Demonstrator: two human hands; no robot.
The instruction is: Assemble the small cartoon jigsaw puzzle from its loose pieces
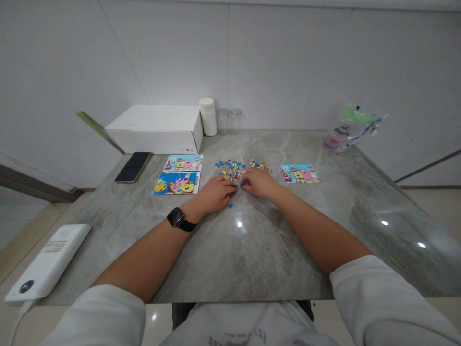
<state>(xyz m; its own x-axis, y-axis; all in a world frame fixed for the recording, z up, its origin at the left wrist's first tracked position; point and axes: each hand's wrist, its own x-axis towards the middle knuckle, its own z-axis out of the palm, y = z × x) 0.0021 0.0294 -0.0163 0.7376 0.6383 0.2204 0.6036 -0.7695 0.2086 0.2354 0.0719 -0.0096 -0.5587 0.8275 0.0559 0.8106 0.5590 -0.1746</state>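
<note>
In the middle of the table, my left hand (218, 193) and my right hand (260, 182) almost meet, their fingertips low over the surface. My right hand's fingers are pinched on a small blue jigsaw puzzle piece (241, 187). My left hand's fingers are closed beside it, and whatever lies under them is hidden. Just beyond the hands spreads a loose pile of jigsaw pieces (235, 168) in blue, yellow and pink, with a smaller cluster (257, 165) behind my right hand. One blue piece (230, 205) lies nearer to me, below my left hand.
Cartoon picture cards lie at left (177, 183) and right (300, 174). A phone (133, 167), white box (154, 125), white bottle (208, 117) and clear jars (229, 121) stand behind. A plastic bag (353, 129) sits back right, a white power bank (50, 262) front left.
</note>
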